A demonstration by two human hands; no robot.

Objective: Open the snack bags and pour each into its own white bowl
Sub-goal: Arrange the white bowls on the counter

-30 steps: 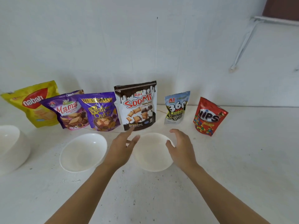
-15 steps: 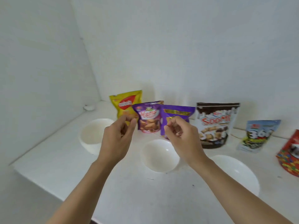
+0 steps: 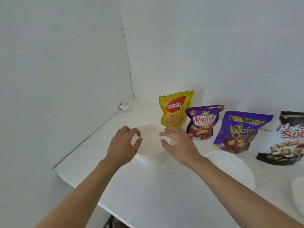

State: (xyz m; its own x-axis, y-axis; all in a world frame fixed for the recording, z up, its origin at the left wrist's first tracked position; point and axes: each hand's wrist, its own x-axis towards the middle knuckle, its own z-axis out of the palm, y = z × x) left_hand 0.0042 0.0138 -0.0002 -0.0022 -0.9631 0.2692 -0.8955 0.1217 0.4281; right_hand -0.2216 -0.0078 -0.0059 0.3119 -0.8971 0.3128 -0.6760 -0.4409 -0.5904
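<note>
White bowl (image 3: 150, 134) between left hand (image 3: 122, 145) and right hand (image 3: 179, 145)

I see a white counter (image 3: 148, 186) set into a corner of white walls (image 3: 65, 63); a small white fitting (image 3: 125, 106) sits at the left wall's foot.

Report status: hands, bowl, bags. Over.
Left hand and right hand empty, fingers loosely curled above the deep bowl. Nabati bag upright behind it, top closed. Nothing blocking the bowl.
</note>
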